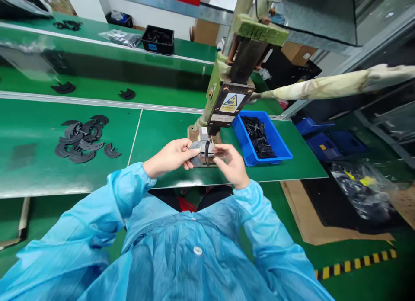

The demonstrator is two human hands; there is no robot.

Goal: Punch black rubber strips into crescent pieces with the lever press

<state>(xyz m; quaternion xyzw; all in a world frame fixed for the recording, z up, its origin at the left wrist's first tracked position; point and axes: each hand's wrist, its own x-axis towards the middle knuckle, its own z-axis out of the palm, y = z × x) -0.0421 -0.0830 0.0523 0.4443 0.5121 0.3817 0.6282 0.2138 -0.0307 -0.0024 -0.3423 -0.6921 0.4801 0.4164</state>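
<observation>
My left hand (pixel 173 156) pinches a dark grey curved plastic piece (pixel 196 159) between thumb and fingers, at the metal fixture (pixel 203 147) under the hand press (pixel 228 89). A narrow black curved strip (pixel 207 153) stands across the front of the fixture. Bent fingers of my right hand (pixel 232 163) reach the right side of the fixture, close to the strip. Whatever lies between those fingertips is too small to make out. Above both hands is the press ram, apart from them.
To the right stands a blue bin (pixel 267 139) of black narrow parts. A pile of dark crescent-shaped pieces (pixel 79 141) lies on the green table at left. The press's long wrapped lever (pixel 324 85) sticks out rightward. A black tray (pixel 158 39) sits at the back.
</observation>
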